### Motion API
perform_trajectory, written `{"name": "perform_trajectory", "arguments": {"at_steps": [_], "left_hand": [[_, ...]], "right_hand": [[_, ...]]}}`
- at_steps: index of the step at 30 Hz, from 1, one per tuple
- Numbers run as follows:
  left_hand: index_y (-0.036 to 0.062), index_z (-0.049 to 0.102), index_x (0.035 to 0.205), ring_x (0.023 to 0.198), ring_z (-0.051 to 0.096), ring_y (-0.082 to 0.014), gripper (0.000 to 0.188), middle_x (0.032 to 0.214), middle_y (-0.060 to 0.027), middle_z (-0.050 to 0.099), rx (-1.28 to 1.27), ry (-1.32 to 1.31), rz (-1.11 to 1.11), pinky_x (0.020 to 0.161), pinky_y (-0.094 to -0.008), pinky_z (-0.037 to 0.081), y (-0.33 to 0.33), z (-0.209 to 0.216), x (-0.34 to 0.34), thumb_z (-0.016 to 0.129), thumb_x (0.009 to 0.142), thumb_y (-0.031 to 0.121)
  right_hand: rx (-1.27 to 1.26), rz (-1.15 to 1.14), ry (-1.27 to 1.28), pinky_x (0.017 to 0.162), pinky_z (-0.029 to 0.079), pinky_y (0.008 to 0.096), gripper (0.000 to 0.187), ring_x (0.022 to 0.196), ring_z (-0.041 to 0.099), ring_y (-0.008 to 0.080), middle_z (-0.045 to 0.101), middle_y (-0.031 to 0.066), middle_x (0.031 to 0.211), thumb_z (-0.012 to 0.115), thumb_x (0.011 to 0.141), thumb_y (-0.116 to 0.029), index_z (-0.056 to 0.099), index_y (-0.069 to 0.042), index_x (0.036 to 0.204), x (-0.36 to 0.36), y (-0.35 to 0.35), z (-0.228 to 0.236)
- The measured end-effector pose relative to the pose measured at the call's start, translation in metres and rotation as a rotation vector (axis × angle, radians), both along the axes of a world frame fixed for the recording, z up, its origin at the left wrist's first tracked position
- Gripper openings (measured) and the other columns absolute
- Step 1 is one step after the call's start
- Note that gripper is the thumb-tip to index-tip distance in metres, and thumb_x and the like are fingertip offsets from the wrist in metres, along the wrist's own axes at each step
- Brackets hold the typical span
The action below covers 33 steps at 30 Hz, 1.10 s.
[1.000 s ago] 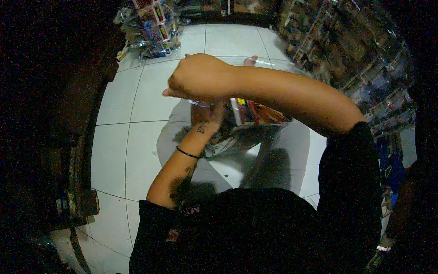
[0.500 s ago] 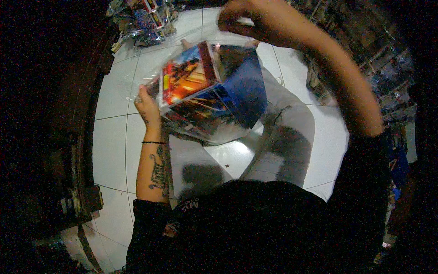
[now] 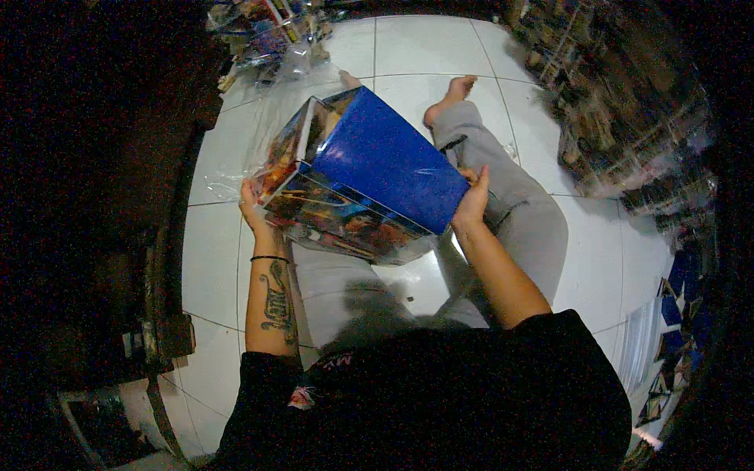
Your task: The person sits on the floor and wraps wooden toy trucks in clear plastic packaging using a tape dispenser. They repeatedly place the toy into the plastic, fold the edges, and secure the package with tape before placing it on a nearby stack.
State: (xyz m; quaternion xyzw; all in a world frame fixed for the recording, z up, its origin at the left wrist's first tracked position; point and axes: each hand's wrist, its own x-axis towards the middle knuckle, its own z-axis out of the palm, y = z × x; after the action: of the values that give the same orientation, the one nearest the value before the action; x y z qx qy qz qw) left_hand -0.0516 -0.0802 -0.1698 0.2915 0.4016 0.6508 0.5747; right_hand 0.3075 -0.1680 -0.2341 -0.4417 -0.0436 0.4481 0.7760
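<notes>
A large box [image 3: 393,157] with a plain blue side and colourful printed sides sits tilted above my lap. Clear plastic wrap [image 3: 271,118] covers part of it and hangs loose at its left end. My left hand [image 3: 251,206] is closed on the box's left end, its fingers partly behind the plastic. At the opposite end, my right hand [image 3: 473,198] grips the blue side's lower right edge, thumb up and the other fingers mostly hidden.
White floor tiles [image 3: 424,47] lie around my crossed legs in grey trousers [image 3: 542,228]. Plastic-wrapped goods [image 3: 271,31] are heaped at the far left, more wrapped stacks [image 3: 620,118] at the right. Dark furniture [image 3: 169,235] lines the left side.
My right hand has come down from above and taken hold of the box's right end. The box has turned so its blue side faces up, and the left hand stays on it.
</notes>
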Motion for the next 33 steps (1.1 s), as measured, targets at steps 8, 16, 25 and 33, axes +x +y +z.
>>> {"name": "perform_trajectory", "arguments": {"at_steps": [8, 16, 25, 33], "left_hand": [[-0.0039, 0.058, 0.098, 0.081, 0.064, -0.0231, 0.043, 0.098, -0.0145, 0.063, 0.052, 0.054, 0.150, 0.069, -0.0345, 0.054, -0.013, 0.007, 0.017, 0.053, 0.090, 0.038], [-0.0034, 0.059, 0.097, 0.083, 0.064, -0.0220, 0.043, 0.101, -0.0155, 0.062, 0.140, 0.066, 0.100, 0.070, -0.0346, 0.053, -0.005, -0.005, 0.007, 0.053, 0.090, 0.039], [-0.0040, 0.057, 0.110, 0.085, 0.064, -0.0252, 0.048, 0.103, -0.0169, 0.062, 0.055, -0.100, 0.016, 0.073, -0.0350, 0.053, -0.021, 0.007, 0.006, 0.043, 0.093, 0.039], [-0.0069, 0.061, 0.105, 0.093, 0.062, -0.0241, 0.048, 0.104, -0.0160, 0.063, 0.095, 0.405, 0.208, 0.084, -0.0344, 0.049, -0.049, 0.063, 0.046, 0.034, 0.098, 0.033]], "right_hand": [[0.093, -0.016, 0.229, 0.071, 0.043, 0.0326, 0.061, 0.067, 0.052, 0.0210, 0.055, 0.0065, 0.069, 0.035, 0.088, -0.065, 0.048, -0.011, 0.064, -0.006, -0.002, 0.014], [0.195, 0.016, 0.163, 0.067, 0.035, 0.0296, 0.057, 0.061, 0.042, 0.0172, 0.046, 0.0022, 0.064, 0.035, 0.089, -0.062, 0.040, -0.013, 0.061, -0.006, 0.004, 0.017], [0.106, -0.029, -0.273, 0.078, 0.039, 0.0281, 0.064, 0.080, 0.052, 0.0182, 0.058, 0.0080, 0.086, 0.021, 0.094, -0.058, 0.058, -0.006, 0.084, 0.004, -0.017, 0.017], [-0.296, 0.184, -1.375, 0.095, 0.039, 0.0387, 0.039, 0.109, 0.053, 0.0328, 0.057, 0.0188, 0.113, 0.050, 0.093, -0.032, 0.054, -0.001, 0.116, 0.009, -0.045, 0.056]]}}
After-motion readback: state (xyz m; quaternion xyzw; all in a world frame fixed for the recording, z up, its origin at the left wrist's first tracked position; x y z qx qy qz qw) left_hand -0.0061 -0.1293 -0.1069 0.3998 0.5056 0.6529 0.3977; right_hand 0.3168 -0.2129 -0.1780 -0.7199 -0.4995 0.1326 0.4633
